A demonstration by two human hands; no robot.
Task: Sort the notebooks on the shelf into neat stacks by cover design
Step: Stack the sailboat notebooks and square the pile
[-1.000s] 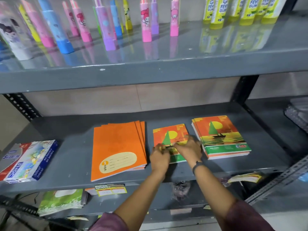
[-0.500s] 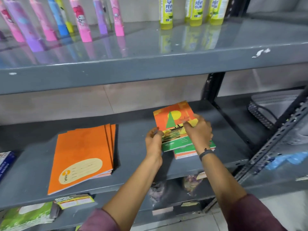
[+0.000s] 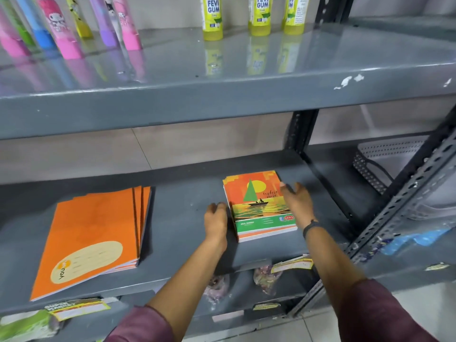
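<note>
Your left hand (image 3: 216, 219) and right hand (image 3: 296, 201), fingers loosely spread, flank the sailboat notebooks (image 3: 259, 206); the orange notebooks (image 3: 93, 233) lie left.

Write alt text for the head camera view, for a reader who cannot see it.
A person's left hand and right hand flank a stack of sailboat-sunset notebooks on a grey metal shelf, open at its sides. A stack of plain orange notebooks lies further left. The shelf above holds yellow gum bottles and pastel cartoon tubes.

Grey metal shelving (image 3: 222, 104) against a beige wall (image 3: 197, 149); pale, perhaps tiled floor (image 3: 419, 304).
</note>
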